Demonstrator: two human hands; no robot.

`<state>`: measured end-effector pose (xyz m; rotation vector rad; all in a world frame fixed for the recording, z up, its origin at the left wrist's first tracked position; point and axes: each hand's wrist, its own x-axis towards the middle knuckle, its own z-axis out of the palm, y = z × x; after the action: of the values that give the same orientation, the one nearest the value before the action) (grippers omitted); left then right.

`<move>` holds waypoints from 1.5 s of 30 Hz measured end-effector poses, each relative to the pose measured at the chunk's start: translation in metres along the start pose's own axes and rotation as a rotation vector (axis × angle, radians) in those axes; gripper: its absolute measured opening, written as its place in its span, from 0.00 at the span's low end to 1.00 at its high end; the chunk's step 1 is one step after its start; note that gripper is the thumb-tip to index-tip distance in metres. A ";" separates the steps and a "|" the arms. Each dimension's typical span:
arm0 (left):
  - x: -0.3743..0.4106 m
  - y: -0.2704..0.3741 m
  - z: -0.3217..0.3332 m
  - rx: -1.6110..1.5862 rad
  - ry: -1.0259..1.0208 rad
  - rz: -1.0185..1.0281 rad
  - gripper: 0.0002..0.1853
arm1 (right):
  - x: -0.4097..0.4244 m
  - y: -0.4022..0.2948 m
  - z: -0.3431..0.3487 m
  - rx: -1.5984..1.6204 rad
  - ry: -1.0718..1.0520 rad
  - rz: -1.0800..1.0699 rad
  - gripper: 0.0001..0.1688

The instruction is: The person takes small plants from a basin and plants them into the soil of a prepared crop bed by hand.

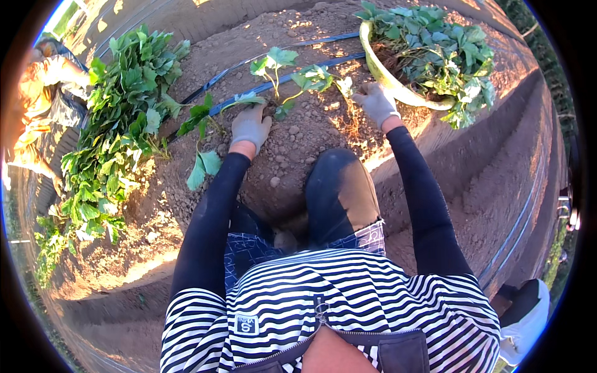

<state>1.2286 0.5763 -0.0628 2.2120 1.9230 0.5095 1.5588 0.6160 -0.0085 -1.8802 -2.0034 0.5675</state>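
My left hand (252,127), in a pale glove, rests on the soil at a leafy seedling (198,116), beside a dark drip tape (266,89). Its fingertips are partly hidden, so any grip cannot be told. My right hand (374,103), gloved too, is at a seedling with bare reddish roots (352,116), next to the rim of a pale green basin (380,72). Leafy seedlings (433,42) with brown roots fill the basin. Between my hands another seedling (278,65) stands upright in the soil.
A long row of leafy plants (112,126) covers the bed at left. Another person (42,93) is beyond it at the far left. A furrow (466,149) runs to the right of the bed. A person's pale clothing (529,321) shows at lower right. My boot (338,191) is near the bed.
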 end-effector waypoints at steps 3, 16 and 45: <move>-0.024 0.042 -0.021 0.082 -0.055 -0.096 0.15 | -0.014 0.017 0.021 -0.044 0.008 0.132 0.31; 0.048 0.131 0.030 0.013 0.047 0.399 0.18 | -0.029 -0.008 -0.025 1.048 0.109 0.189 0.16; 0.037 0.125 0.020 0.194 -0.077 0.005 0.17 | 0.050 0.010 0.078 0.184 0.188 -0.010 0.19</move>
<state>1.3553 0.5947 -0.0332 2.3145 2.0039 0.2432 1.5247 0.6621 -0.0824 -1.7443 -1.7771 0.5316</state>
